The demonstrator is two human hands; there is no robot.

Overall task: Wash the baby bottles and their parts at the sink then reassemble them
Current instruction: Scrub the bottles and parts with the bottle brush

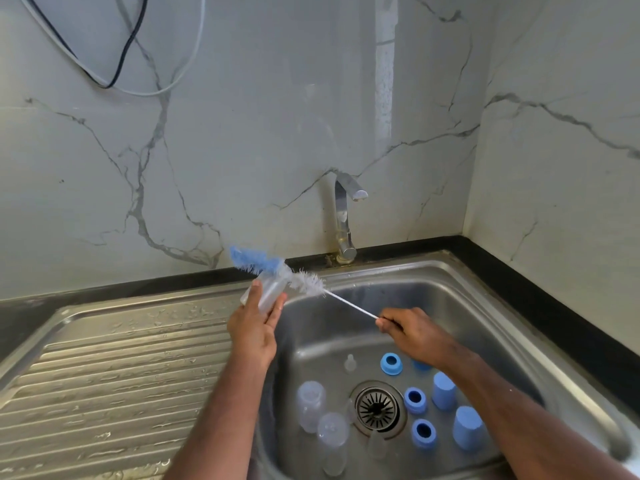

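Note:
My left hand (254, 329) grips a clear baby bottle (268, 292) above the sink's left rim. My right hand (410, 330) pinches the wire handle of a bottle brush (273, 266), whose blue and white bristles lie across the bottle's far end. In the sink basin (460, 306) lie two clear bottles (311, 405) (333, 441), three blue collar rings (391, 363) (415, 400) (423, 434), two blue caps (444, 391) (467, 427) and a clear teat (350, 362). Another blue part is partly hidden under my right wrist.
The tap (346, 216) stands at the back of the sink with no water running. A ribbed, wet steel drainboard (114, 368) spreads to the left. The drain strainer (377, 408) sits mid-basin. Cables (114, 74) hang on the marble wall.

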